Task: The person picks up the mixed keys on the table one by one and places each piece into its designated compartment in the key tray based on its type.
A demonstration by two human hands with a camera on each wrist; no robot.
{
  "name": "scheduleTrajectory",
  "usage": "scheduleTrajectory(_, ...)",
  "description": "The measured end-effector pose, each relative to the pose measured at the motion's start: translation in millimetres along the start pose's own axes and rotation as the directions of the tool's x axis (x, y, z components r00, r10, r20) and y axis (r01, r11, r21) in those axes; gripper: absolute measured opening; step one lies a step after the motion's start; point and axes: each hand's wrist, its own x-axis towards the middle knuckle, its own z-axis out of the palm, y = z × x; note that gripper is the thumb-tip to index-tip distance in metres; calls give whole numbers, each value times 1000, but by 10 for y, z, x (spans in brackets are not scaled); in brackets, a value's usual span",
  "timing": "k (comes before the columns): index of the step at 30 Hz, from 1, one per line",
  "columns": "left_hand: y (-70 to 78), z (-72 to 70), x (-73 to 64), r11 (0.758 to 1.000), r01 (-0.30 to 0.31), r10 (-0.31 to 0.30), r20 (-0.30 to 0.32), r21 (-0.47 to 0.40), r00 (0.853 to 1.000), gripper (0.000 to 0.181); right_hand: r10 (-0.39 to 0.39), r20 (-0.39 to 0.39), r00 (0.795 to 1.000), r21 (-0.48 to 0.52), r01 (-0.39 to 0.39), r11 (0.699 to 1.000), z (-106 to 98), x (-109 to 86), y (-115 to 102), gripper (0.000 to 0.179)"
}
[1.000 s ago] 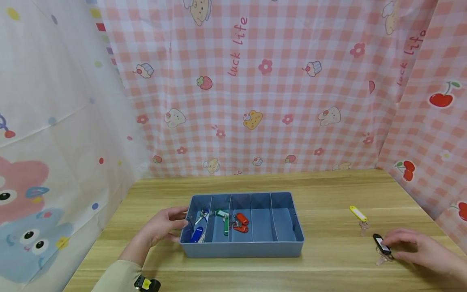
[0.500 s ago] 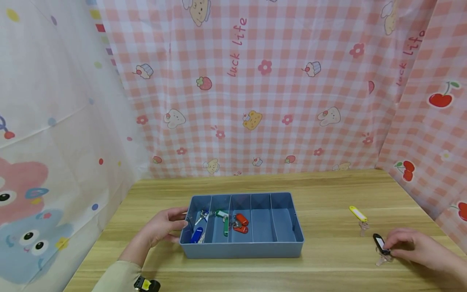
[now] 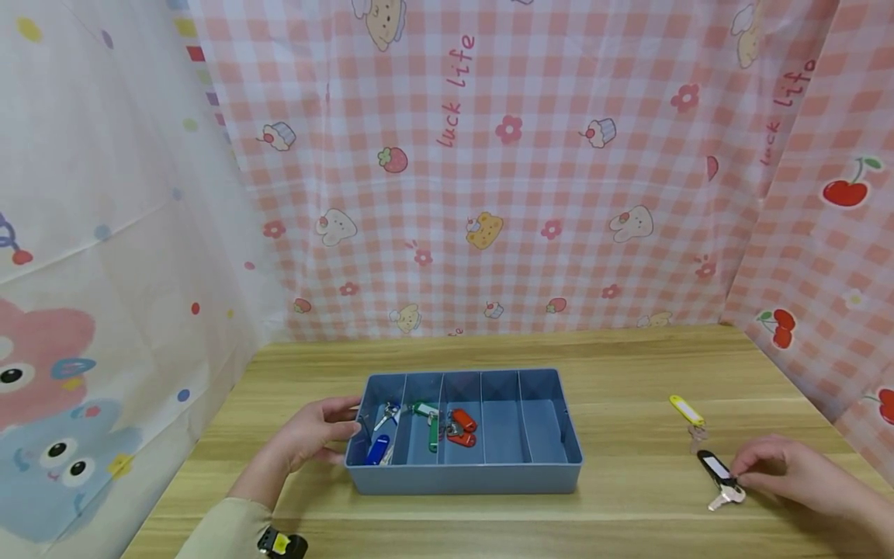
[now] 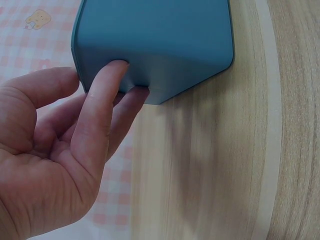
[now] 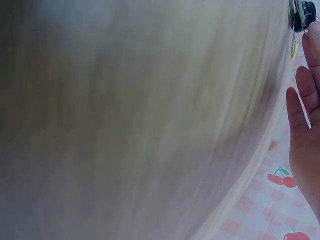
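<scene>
In the head view, a blue divided tray (image 3: 464, 480) stands mid-table. My left hand (image 3: 310, 433) rests its fingertips against the tray's left end; in the left wrist view its extended fingers (image 4: 102, 100) press the outer wall. At the right, my right hand (image 3: 789, 472) pinches a black key tag (image 3: 714, 464) near its ring end, thumb against index finger. A silver key (image 3: 728, 495) hangs from the ring close over the table. The right wrist view catches the black tag (image 5: 303, 21) only at its top right corner.
Behind the black tag lies a yellow key tag (image 3: 687, 409) with a key. Blue tags (image 3: 377, 449), green tags (image 3: 433, 431) and red tags (image 3: 463, 420) occupy separate left and middle tray compartments. A patterned cloth (image 3: 517, 186) closes off the table's back edge.
My right hand has taken hold of the black key tag and shifted it slightly left, turning the tag and swinging the key. My left hand and the tray keep their places.
</scene>
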Motion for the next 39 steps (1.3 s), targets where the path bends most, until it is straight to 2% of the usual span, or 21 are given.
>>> scheduleTrajectory(6, 0, 4, -3, 1000, 8, -8, -6, -4, 1000, 56, 58, -15, 998, 44, -58, 997, 39, 70, -69, 38)
scheduleTrajectory(12, 11, 13, 0, 1000, 19, -19, -18, 13, 1000, 55, 125, -11, 992, 36, -124, 992, 75, 152, -132, 32)
scheduleTrajectory(18, 14, 7, -1, 1000, 5, -5, -4, 8, 1000, 57, 187, -20, 982, 32, -186, 982, 110, 252, -204, 24)
scheduleTrajectory(29, 1, 3, -14, 1000, 5, -5, 0, -24, 1000, 57, 219, -74, 973, 16, -218, 976, 199, 475, -331, 27)
scheduleTrajectory(34, -7, 0, -2, 1000, 7, -7, 2, -25, 1000, 56, 181, -101, 978, 39, -178, 983, 260, 572, -370, 32)
scheduleTrajectory(39, -10, 0, 4, 1000, 12, -12, 0, -20, 1000, 56, 191, -125, 974, 55, -185, 981, 326, 677, -412, 29)
